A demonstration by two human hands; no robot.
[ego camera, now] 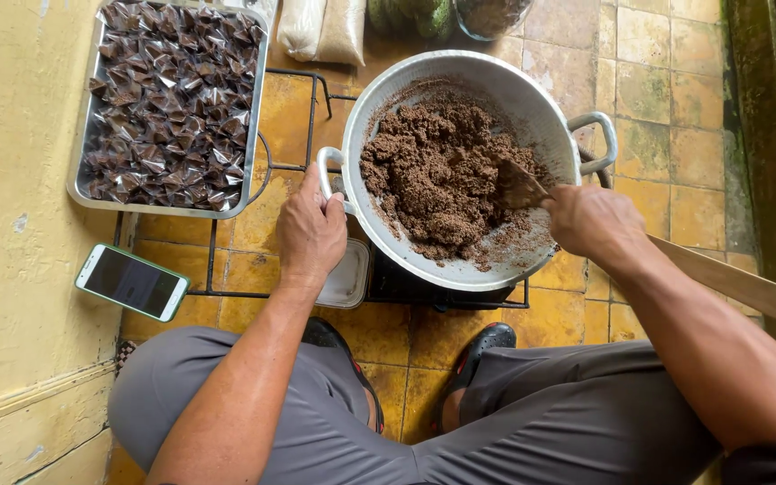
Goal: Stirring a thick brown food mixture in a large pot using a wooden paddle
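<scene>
A large metal pot (532,94) with two handles sits on a black stove frame and holds a crumbly brown mixture (437,184). My left hand (312,232) grips the pot's left handle. My right hand (590,220) is closed on a long wooden paddle (738,283); its blade is dug into the right side of the mixture and its handle runs out to the lower right.
A metal tray (78,180) full of several small dark wrapped pieces rests at the upper left. A phone (132,282) lies on the yellow ledge. Plastic bags (323,29) lie beyond the pot. A small white container (348,278) sits under the pot's edge. My knees and black shoes are below.
</scene>
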